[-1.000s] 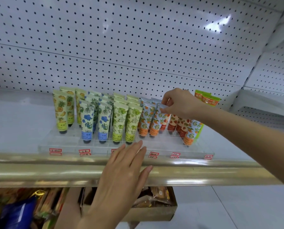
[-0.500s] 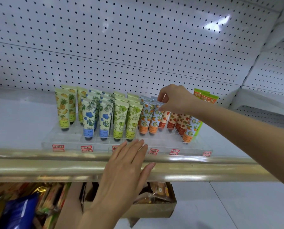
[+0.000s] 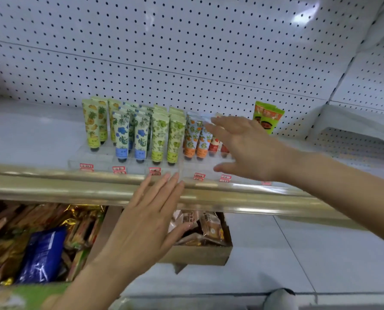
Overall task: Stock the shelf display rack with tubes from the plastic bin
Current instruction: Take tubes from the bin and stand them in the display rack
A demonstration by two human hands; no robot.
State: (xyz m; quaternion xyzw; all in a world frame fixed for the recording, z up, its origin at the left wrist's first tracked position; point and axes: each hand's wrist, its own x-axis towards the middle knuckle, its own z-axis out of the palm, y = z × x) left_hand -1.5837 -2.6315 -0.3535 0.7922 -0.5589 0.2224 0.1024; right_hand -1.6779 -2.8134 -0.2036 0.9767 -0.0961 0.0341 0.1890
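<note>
Both hands hold nothing: the right hand (image 3: pixel 249 148) hovers spread before the orange tubes (image 3: pixel 191 139) toward the right end of the display rack (image 3: pixel 92 157), and the left hand (image 3: pixel 146 220) lies flat, fingers together, at the front edge of the shelf (image 3: pixel 30 135). A careless sweep could topple them like dominoes.

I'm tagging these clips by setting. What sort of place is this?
Most likely a retail shop: a pegboard-backed shelf, a clear display rack of patterned tubes with red labels, and packaged snacks on the shelf below.
</note>
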